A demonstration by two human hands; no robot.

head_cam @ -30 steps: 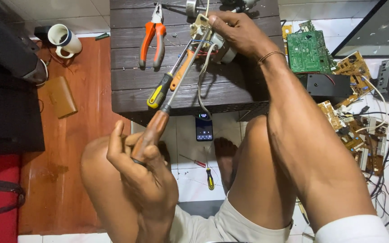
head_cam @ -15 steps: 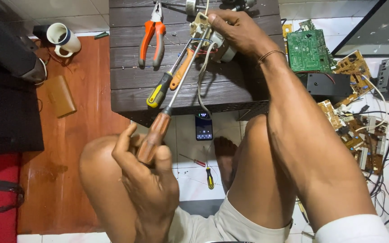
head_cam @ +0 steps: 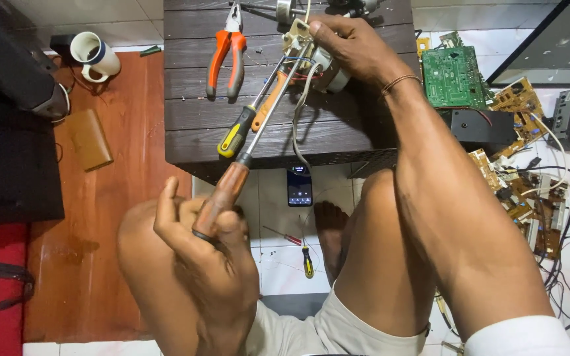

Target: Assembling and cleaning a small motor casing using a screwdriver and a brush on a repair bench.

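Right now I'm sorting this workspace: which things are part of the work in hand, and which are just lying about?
In hand:
- brown-handled screwdriver, held in the left hand
- small motor part with wires, held by the right hand on the dark wooden table

Lying about:
- orange pliers
- two more screwdrivers on the table
- mug
- phone
- green circuit board

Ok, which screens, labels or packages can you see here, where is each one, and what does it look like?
Phone: on the tiled floor just below the table edge, between the knees; small dark rectangle, screen lit with bluish marks.
Mug: on the floor, upper left; white with a dark blue printed band.
No packages or signs that I can make out.
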